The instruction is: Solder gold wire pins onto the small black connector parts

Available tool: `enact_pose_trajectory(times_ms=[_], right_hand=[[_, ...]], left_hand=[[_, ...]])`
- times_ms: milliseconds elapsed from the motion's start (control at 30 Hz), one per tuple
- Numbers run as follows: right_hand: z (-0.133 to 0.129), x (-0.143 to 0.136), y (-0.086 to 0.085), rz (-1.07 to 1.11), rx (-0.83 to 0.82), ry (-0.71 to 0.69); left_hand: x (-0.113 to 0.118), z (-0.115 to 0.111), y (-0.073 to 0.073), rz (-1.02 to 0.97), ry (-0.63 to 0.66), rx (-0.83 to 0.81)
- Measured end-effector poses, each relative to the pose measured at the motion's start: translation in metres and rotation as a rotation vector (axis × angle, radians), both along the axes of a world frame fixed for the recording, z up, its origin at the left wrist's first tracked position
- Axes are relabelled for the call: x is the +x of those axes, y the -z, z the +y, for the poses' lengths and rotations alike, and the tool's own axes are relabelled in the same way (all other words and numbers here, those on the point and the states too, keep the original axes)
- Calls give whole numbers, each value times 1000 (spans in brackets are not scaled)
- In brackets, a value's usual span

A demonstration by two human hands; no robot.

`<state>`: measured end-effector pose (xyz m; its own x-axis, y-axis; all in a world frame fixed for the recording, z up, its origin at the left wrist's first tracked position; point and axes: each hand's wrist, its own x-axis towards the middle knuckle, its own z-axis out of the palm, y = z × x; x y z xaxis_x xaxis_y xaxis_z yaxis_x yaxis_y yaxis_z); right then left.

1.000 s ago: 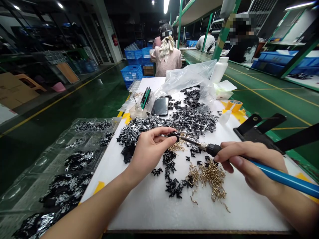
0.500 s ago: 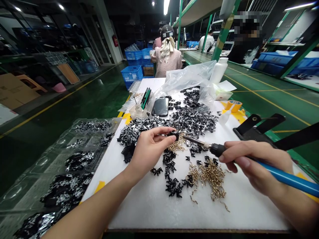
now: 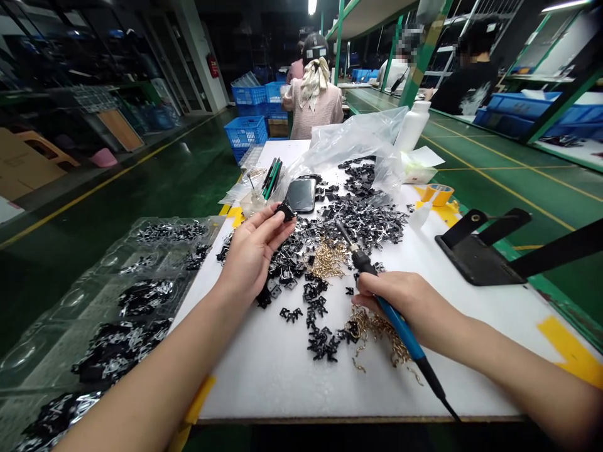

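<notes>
Gripping a blue iron (image 3: pixel 398 323) above the brass hooks (image 3: pixel 377 329), the right hand (image 3: pixel 405 301) had its fingers closed around the handle. Farther, the left hand (image 3: pixel 254 248) pinched a black clip (image 3: pixel 285 211) over the surface (image 3: pixel 292 376), near a phone (image 3: pixel 301 194).

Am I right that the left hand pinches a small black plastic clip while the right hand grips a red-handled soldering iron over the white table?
Not quite. In the head view the soldering iron in the right hand has a blue handle, not red. The left hand does pinch a small black plastic clip above the white table.
</notes>
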<state>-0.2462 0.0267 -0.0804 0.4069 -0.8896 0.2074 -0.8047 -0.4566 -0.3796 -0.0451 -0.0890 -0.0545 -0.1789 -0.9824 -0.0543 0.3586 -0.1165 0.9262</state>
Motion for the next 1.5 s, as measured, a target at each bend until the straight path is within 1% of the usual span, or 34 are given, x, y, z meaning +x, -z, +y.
enact_pose_trajectory(times_ms=[100, 233, 333, 400, 500, 667, 800, 867, 1000, 1133, 1233, 1333, 1500], right_hand=[[1, -1, 2, -8, -15, -25], [2, -3, 8, 57, 45, -106], [2, -1, 12, 87, 71, -124], [2, 0, 12, 89, 89, -118], [0, 2, 12, 70, 98, -125], [-3, 5, 14, 41, 124, -113], [-4, 7, 15, 9, 147, -95], [-3, 7, 13, -17, 162, -90], [-2, 6, 10, -38, 202, -86], [-3, 6, 16, -45, 157, -120], [-4, 5, 18, -60, 123, -135], [-4, 5, 13, -169, 115, -113], [0, 2, 1, -473, 171, -11]], left_hand=[[1, 0, 1, 12, -18, 37], [4, -2, 3, 35, -71, 74], [6, -3, 3, 90, -109, 107], [6, -2, 2, 115, -114, 113], [6, 2, 0, 108, -85, 86], [7, 9, -4, 20, 2, 83], [8, 14, -8, -33, 153, 102], [8, 17, -10, -23, 200, 118], [7, 21, -11, 41, 234, 170], [6, 24, -10, 84, 318, 187], [4, 25, -11, 59, 356, 198], [3, 27, -13, -28, 427, 196], [1, 35, -14, -249, 637, 152]])
